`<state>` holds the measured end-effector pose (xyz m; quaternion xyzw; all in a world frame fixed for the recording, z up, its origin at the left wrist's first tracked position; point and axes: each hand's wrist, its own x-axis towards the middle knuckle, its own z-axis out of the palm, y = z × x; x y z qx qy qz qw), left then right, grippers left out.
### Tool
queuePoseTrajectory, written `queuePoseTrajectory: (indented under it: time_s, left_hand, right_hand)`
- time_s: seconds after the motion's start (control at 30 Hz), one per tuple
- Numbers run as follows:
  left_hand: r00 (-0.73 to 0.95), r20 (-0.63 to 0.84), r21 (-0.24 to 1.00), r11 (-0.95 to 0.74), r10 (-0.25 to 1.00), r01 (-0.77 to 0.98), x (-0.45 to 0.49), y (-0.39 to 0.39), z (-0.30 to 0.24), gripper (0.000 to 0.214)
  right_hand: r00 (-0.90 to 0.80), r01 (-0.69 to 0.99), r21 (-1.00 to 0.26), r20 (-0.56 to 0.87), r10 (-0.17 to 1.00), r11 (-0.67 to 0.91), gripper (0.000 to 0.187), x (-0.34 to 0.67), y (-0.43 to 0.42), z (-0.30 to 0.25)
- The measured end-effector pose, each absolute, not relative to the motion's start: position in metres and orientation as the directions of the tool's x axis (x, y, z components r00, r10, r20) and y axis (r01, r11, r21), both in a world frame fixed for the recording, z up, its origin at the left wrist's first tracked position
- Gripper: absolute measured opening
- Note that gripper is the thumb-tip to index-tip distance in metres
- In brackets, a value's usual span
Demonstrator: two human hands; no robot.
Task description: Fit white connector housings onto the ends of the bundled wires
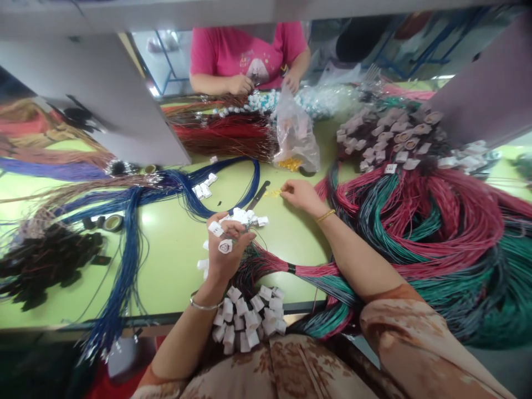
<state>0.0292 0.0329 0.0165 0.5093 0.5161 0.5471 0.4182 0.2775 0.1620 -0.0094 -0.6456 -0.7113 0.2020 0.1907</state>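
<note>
My left hand (228,246) is closed around a bunch of thin wires tipped with white plastic connectors (240,215), some of which poke out between and beside the fingers. From there the pink, black and green wire bundle (310,271) runs right, bound with a black band (291,268). More white connectors (249,318) hang at the table edge below this hand. My right hand (303,197) reaches over the table, its thumb and fingertips pinched at a scatter of tiny yellow pieces (273,193); whether a piece is between them cannot be made out. A dark-handled knife (260,194) lies between the hands.
A clear plastic bag (295,133) of yellow pieces stands ahead. Blue wires (133,249) and black connectors (50,260) lie left. Large pink and green wire coils (457,221) fill the right. Across the table, a person in a pink shirt (249,55) handles parts.
</note>
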Motion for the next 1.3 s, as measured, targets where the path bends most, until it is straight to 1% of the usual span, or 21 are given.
queuePoseTrajectory:
  time_s: [0.1, 0.17, 0.2, 0.23, 0.27, 0.3, 0.33, 0.37, 0.43, 0.5, 0.57, 0.63, 0.67, 0.77, 0.83, 0.87, 0.93, 1.03, 1.13, 1.2, 1.3]
  left_hand:
    - [-0.18, 0.201, 0.977, -0.182, 0.963, 0.113, 0.032, 0.031, 0.014, 0.052]
    - [-0.209, 0.237, 0.957, -0.19, 0.949, 0.221, 0.031, 0.032, 0.014, 0.043]
    - [-0.218, 0.258, 0.937, -0.19, 0.941, 0.292, 0.03, 0.032, 0.014, 0.038]
    - [-0.22, 0.285, 0.912, -0.194, 0.933, 0.36, 0.029, 0.032, 0.014, 0.034]
    - [-0.217, 0.316, 0.887, -0.207, 0.923, 0.412, 0.029, 0.032, 0.015, 0.032]
    - [-0.213, 0.341, 0.87, -0.222, 0.916, 0.44, 0.028, 0.033, 0.016, 0.031]
    - [-0.206, 0.347, 0.87, -0.232, 0.915, 0.435, 0.028, 0.033, 0.016, 0.032]
    - [-0.199, 0.329, 0.889, -0.232, 0.923, 0.394, 0.029, 0.032, 0.016, 0.033]
    - [-0.17, 0.245, 0.952, -0.204, 0.954, 0.226, 0.03, 0.033, 0.014, 0.038]
    - [-0.139, 0.176, 0.984, -0.172, 0.974, 0.046, 0.033, 0.033, 0.01, 0.048]
    - [-0.15, 0.172, 0.981, -0.182, 0.974, -0.058, 0.034, 0.033, 0.005, 0.053]
    - [-0.186, 0.185, 0.976, -0.202, 0.965, -0.081, 0.035, 0.032, 0.002, 0.046]
    - [-0.193, 0.196, 0.976, -0.211, 0.961, -0.057, 0.034, 0.032, 0.001, 0.041]
    - [-0.133, 0.294, 0.95, -0.273, 0.947, 0.154, 0.031, 0.031, 0.003, 0.035]
    - [-0.037, 0.367, 0.888, -0.338, 0.929, 0.313, 0.028, 0.032, 0.007, 0.039]
    - [0.009, 0.383, 0.86, -0.36, 0.924, 0.362, 0.026, 0.032, 0.009, 0.04]
    - [0.052, 0.369, 0.849, -0.359, 0.928, 0.388, 0.024, 0.033, 0.012, 0.041]
    - [0.057, 0.308, 0.893, -0.309, 0.95, 0.327, 0.021, 0.035, 0.016, 0.041]
    - [0.103, 0.258, 0.941, -0.274, 0.961, 0.199, 0.02, 0.036, 0.018, 0.04]
    - [0.117, 0.215, 0.972, -0.224, 0.97, 0.072, 0.021, 0.036, 0.018, 0.037]
    - [0.111, 0.172, 0.984, -0.164, 0.979, -0.075, 0.024, 0.035, 0.018, 0.034]
  right_hand:
    - [-0.063, 0.828, -0.556, 0.031, 0.998, 0.069, 0.009, 0.277, 0.161, -0.01]
    - [-0.038, 0.816, -0.575, 0.052, 0.998, 0.061, 0.009, 0.277, 0.16, -0.008]
    - [-0.017, 0.78, -0.624, 0.051, 0.999, 0.045, 0.008, 0.277, 0.159, -0.007]
    - [0.009, 0.71, -0.704, 0.039, 0.999, 0.021, 0.006, 0.276, 0.158, -0.004]
    - [0.03, 0.595, -0.804, 0.014, 0.999, -0.007, 0.004, 0.274, 0.157, -0.002]
    - [0.041, 0.436, -0.899, -0.019, 0.999, -0.035, 0.006, 0.272, 0.155, 0.001]
    - [0.038, 0.252, -0.966, -0.052, 0.998, -0.06, 0.01, 0.269, 0.152, 0.005]
    - [0.017, 0.078, -0.994, -0.081, 0.997, -0.082, 0.015, 0.266, 0.149, 0.009]
    - [-0.055, -0.158, -0.979, -0.118, 0.991, -0.126, 0.026, 0.259, 0.142, 0.018]
    - [-0.129, -0.279, -0.941, -0.16, 0.979, -0.19, 0.034, 0.252, 0.135, 0.027]
    - [-0.195, -0.335, -0.908, -0.193, 0.962, -0.25, 0.036, 0.245, 0.127, 0.033]
    - [-0.26, -0.354, -0.889, -0.205, 0.944, -0.291, 0.036, 0.238, 0.119, 0.037]
    - [-0.293, -0.355, -0.884, -0.204, 0.934, -0.304, 0.036, 0.234, 0.115, 0.039]
    - [-0.36, -0.352, -0.888, -0.162, 0.919, -0.295, 0.037, 0.223, 0.102, 0.043]
    - [-0.376, -0.349, -0.907, -0.096, 0.922, -0.237, 0.037, 0.216, 0.092, 0.048]
    - [-0.383, -0.335, -0.921, -0.058, 0.922, -0.198, 0.035, 0.213, 0.087, 0.051]
    - [-0.396, -0.282, -0.954, 0.021, 0.918, -0.1, 0.029, 0.207, 0.076, 0.058]
    - [-0.388, -0.144, -0.985, 0.147, 0.91, 0.098, 0.015, 0.202, 0.066, 0.064]
    - [-0.316, 0.061, -0.935, 0.313, 0.896, 0.348, 0.005, 0.201, 0.064, 0.064]
    - [-0.302, 0.184, -0.856, 0.418, 0.857, 0.483, 0.008, 0.201, 0.064, 0.062]
    - [-0.334, 0.263, -0.76, 0.506, 0.795, 0.594, 0.012, 0.2, 0.063, 0.062]
